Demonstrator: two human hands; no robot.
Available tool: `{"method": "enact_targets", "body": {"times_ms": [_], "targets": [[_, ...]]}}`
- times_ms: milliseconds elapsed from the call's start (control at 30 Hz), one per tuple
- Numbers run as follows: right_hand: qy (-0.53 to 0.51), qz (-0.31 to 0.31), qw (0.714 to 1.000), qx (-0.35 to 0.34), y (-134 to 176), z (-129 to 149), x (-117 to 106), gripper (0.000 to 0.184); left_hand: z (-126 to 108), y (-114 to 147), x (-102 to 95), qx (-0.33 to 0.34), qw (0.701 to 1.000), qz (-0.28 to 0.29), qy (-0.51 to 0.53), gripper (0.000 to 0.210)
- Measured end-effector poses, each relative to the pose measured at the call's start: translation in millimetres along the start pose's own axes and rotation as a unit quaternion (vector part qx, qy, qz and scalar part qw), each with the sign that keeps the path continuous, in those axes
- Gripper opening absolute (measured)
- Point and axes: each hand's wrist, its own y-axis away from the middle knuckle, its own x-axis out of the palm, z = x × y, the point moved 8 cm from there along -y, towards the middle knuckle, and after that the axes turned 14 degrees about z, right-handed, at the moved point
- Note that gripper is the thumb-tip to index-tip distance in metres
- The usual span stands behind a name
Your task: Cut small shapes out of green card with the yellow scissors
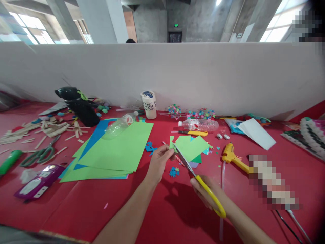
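Between thumb and fingers, my left hand (pixel 159 161) pinches a small piece of light green paper (pixel 172 142). My right hand (pixel 207 191) is closed around the yellow handles of a pair of scissors (pixel 186 162), whose blade tips reach the paper near my left fingers. Whether the blades are cutting into it I cannot tell. Behind the scissors lie green paper offcuts (pixel 193 145), with darker green and purple pieces under them. Small blue paper stars (pixel 174 172) rest below my left fingertips, and more blue cut pieces (pixel 150 148) lie to the left of that hand.
Large green and blue sheets (pixel 119 149) lie at left, with a plastic bottle (pixel 118 127) on top. A second bottle (pixel 199 125) and a yellow utility knife (pixel 195 133) lie behind the offcuts. A yellow glue gun (pixel 236 159) is at right; green-handled scissors (pixel 40 156) lie far left.
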Motion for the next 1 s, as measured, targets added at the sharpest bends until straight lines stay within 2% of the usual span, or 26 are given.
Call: {"method": "enact_targets", "body": {"times_ms": [167, 333, 567, 867, 1000], "targets": [[0.038, 0.004, 0.999, 0.015, -3.0, -3.2, -2.2, 0.044, 4.7, 0.7, -1.4, -0.013, 0.999, -0.018, 0.031, 0.013], [0.103, -0.013, 0.995, -0.005, -4.1, 2.5, -8.0, 0.044, 10.5, 0.2, 3.2, -0.022, 0.993, -0.008, 0.114, 0.008], [0.12, -0.014, 0.992, -0.028, -4.2, 3.7, -8.2, 0.041, 16.1, 0.5, 4.4, -0.047, 0.976, -0.015, 0.213, 0.009], [0.13, -0.005, 0.991, -0.02, -4.0, 2.5, -6.3, 0.04, 9.3, 1.9, 5.7, -0.056, 0.987, 0.0, 0.153, 0.017], [0.175, -0.014, 0.984, -0.025, -1.0, 4.8, -9.6, 0.04, 7.3, 1.9, 4.6, -0.062, 0.99, 0.003, 0.13, 0.02]]}}
